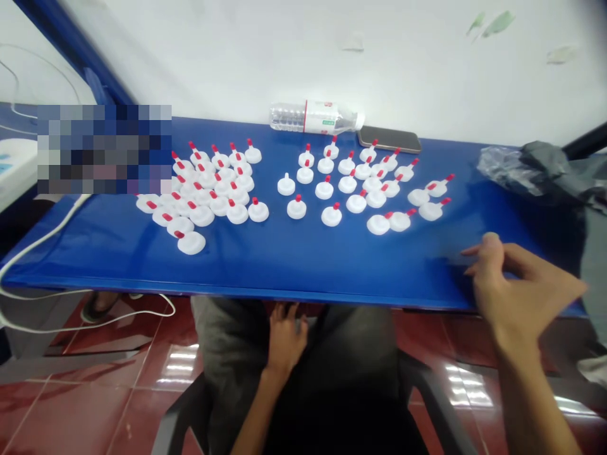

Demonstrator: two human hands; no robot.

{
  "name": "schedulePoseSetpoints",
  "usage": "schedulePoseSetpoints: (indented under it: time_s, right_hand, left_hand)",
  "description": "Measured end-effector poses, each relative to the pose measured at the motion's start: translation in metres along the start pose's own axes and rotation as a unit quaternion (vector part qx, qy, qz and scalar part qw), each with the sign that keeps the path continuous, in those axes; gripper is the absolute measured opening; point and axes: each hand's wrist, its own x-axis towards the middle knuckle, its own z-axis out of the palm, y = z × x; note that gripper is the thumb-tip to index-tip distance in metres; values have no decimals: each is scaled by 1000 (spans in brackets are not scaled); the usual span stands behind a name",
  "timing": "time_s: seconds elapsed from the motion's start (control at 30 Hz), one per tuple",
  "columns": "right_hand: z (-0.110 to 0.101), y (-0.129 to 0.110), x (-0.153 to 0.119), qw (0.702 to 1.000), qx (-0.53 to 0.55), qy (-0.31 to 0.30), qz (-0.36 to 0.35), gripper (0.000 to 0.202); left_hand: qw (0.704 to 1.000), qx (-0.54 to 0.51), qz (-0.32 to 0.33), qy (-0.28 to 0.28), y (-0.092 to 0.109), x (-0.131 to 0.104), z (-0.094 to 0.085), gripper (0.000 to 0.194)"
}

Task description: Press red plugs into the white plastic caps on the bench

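Over the right part of the blue table, my right hand (512,291) hangs near the front edge. Its fingers are loosely bent, their tips showing past the thumb, with nothing visible between them. My left hand (287,335) lies on my lap below the table edge, fingers apart and holding nothing. Several round white caps with red tips (296,207) stand at the middle and right, apart from a denser group (202,215) on the left. One white cap (286,184) in the middle has a white tip.
Along the back of the table (332,272) lie a clear bottle (320,117) and a dark phone (389,139). Crumpled plastic bags (545,167) sit at the right. A white cable (42,240) hangs over the left edge. A pixelated patch covers the back left.
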Motion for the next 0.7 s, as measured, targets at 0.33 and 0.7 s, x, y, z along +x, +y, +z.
schedulePoseSetpoints:
  time_s: [0.33,0.7]
  right_hand:
    - [3,6,-1,1000,4,5,-27,41]
    - [-1,12,0,999,19,-4,-49,40]
  left_hand:
    - [977,38,63,-202,12,-93,82,33]
    - [983,-67,37,-169,37,-122,53,32]
